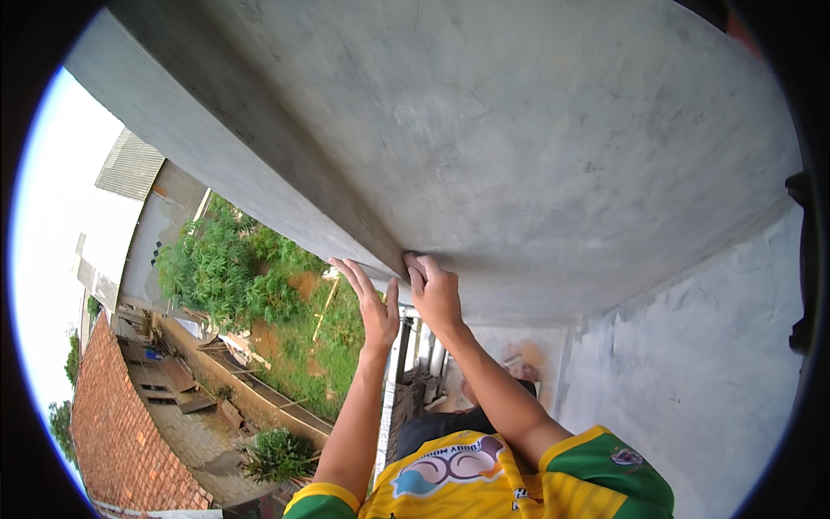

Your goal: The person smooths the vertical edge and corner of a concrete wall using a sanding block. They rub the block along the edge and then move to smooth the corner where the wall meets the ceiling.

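Note:
A grey plastered wall (536, 147) fills the upper part of the head view, with a raised plaster edge (233, 164) along its left side. My left hand (373, 310) lies against the outer face of that edge near its lower end, fingers stretched out and held together. In the inner corner, where the edge meets the flat wall, sits my right hand (437, 294). Its fingers are curled and pressed into the corner. Whatever they may hold is hidden by the hand. Both arms are raised, reaching forward.
A second, paler plastered wall (692, 372) stands at the right. Beyond the edge at left, far below, lie a green garden (233, 268), a paved yard (203, 445) and an orange tiled roof (121, 432). Pale rails (399, 355) run beneath my hands.

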The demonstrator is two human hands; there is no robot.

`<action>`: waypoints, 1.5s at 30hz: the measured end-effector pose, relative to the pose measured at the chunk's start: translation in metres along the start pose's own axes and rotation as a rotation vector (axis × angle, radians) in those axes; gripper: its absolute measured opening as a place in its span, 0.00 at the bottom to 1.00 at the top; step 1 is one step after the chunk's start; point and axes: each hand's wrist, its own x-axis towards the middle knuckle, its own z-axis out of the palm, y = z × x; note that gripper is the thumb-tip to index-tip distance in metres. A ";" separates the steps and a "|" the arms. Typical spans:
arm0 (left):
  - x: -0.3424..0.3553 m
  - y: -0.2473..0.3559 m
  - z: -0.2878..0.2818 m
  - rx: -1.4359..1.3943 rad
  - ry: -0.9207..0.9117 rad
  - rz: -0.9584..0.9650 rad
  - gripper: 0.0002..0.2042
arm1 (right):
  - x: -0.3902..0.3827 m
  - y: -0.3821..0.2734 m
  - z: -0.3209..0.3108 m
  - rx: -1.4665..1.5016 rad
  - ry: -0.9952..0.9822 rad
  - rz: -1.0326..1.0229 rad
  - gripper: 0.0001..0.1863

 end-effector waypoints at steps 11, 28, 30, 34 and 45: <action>0.001 0.001 -0.005 -0.059 -0.018 -0.011 0.47 | 0.009 -0.029 -0.004 -0.020 0.040 -0.183 0.06; 0.078 0.057 -0.043 0.025 0.227 0.161 0.49 | 0.001 0.024 0.003 -0.044 0.004 -0.119 0.06; 0.077 0.057 -0.043 0.024 0.228 0.197 0.48 | -0.007 0.012 0.003 0.140 0.096 -0.226 0.06; 0.069 0.051 -0.044 0.014 0.179 0.147 0.44 | -0.007 -0.011 -0.002 0.144 0.133 -0.233 0.08; 0.063 0.041 -0.042 0.014 0.174 0.140 0.40 | 0.004 -0.054 -0.007 0.153 0.136 -0.284 0.09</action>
